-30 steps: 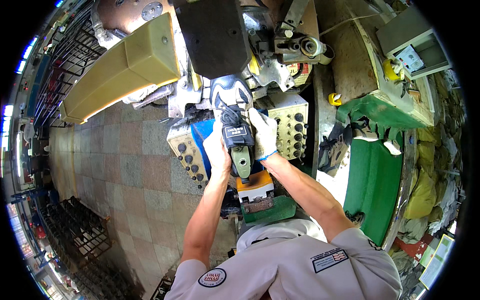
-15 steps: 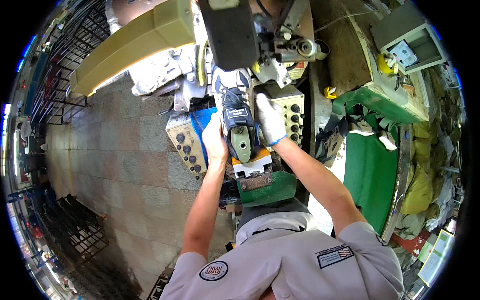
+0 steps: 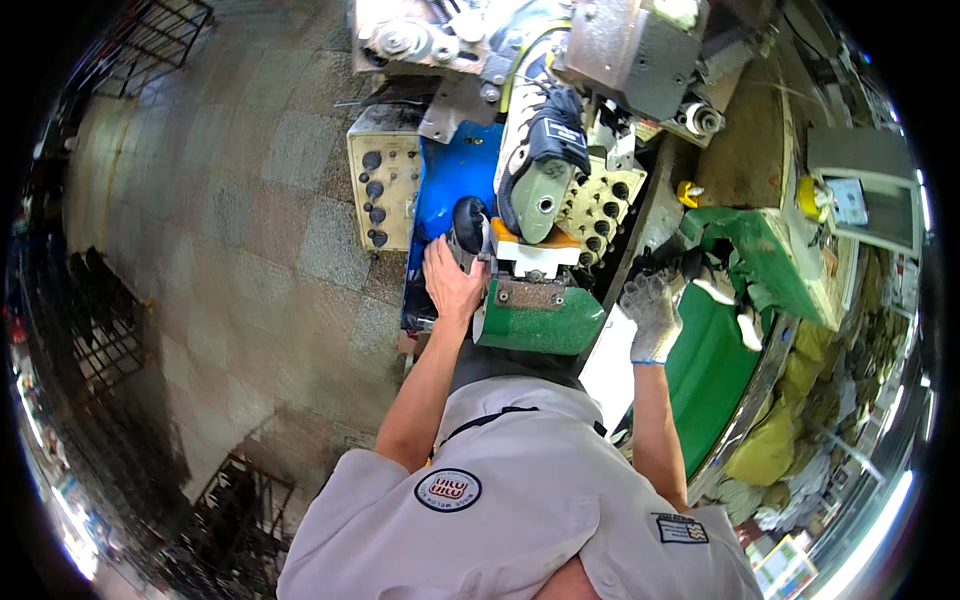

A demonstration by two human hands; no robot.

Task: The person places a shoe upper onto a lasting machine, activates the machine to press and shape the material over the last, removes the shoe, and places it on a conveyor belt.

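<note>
1. Head view: the laced shoe (image 3: 513, 150) sits in the machine (image 3: 632, 55), toe among its metal parts, green form (image 3: 545, 195) inside, heel over the orange-and-white support (image 3: 537, 258).
2. The bare left hand (image 3: 455, 288) is beside a black rounded part (image 3: 469, 224); its fingers and thumb are apart, but I cannot tell whether the grip is clamped on anything.
3. The gloved right hand (image 3: 652, 318) is near the dark shoes (image 3: 664, 259), its grip loosely apart, nothing visibly held.
4. Neither hand steadies the laced shoe, so poor seating could let it twist.
5. Moving parts could pinch the left fingers; loose glove fabric could snag.
</note>
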